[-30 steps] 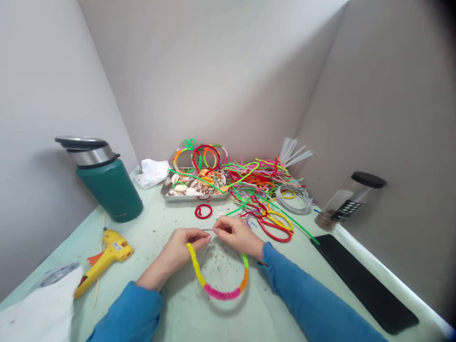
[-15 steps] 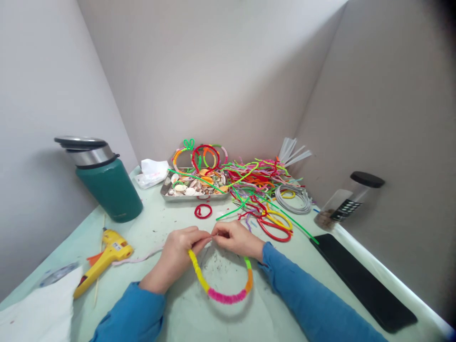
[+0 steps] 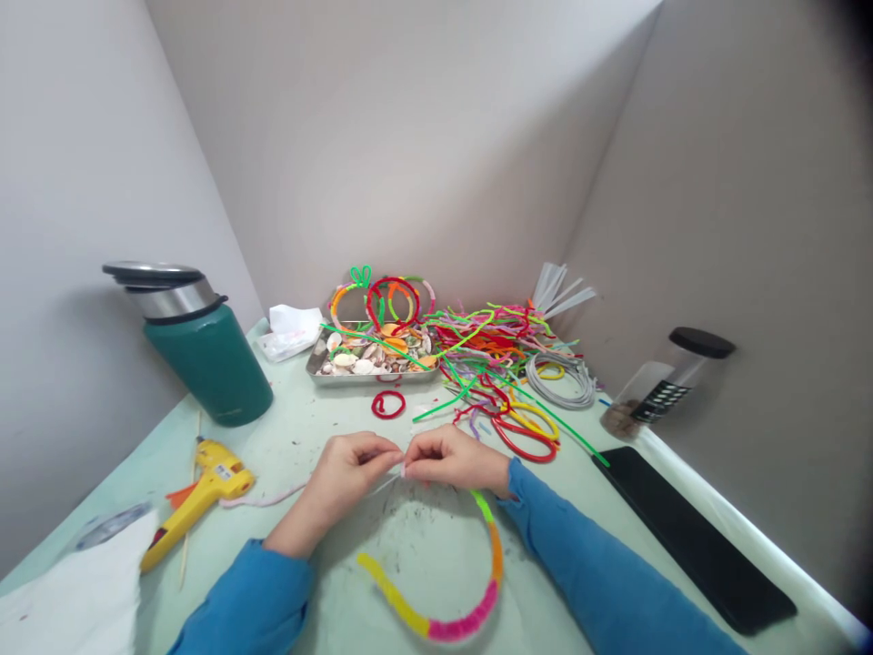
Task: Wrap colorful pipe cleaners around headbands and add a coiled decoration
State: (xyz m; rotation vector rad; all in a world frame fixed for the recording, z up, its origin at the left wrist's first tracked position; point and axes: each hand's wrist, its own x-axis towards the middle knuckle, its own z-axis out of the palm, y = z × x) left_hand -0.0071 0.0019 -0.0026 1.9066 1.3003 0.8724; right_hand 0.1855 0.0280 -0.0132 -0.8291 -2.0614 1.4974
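Far left, desk (image 3: pixel 532 619) edge: white paper (image 3: pixel 82 591), then yellow glue gun (image 3: pixel 197 500), nozzle pointing away from the wearer. Green bottle (image 3: pixel 208 364) behind it, leaning in view, steel lid on top. Pale strand (image 3: pixel 269 499) runs from the gun to the left wrist; tissue (image 3: pixel 295 329) farther back.

Left hand (image 3: pixel 351 473): grip narrow, thumb and forefinger pinched on the strand, tips meeting those of the other hand. Metal tray (image 3: pixel 372 379) of shells beyond, red hoop (image 3: pixel 394 281) standing up behind it; small red coil (image 3: pixel 388 417) on the desk in front.

Band (image 3: pixel 460 628) nearest the wearer, below both hands, bent in a U. No single straight axis; its length follows the curve. Yellow end to the left, pointing up-left and away, apart from the left hand; then pink at the near bend, orange, green. Green end points away, passing under the right hand.

Right hand (image 3: pixel 454 459): grip narrow, pinched at the strand. Beyond: tangled pipe cleaners (image 3: pixel 487 338), grey wire (image 3: pixel 563 400). Far right, lidded jar (image 3: pixel 672 382), long black strip (image 3: pixel 696 541).
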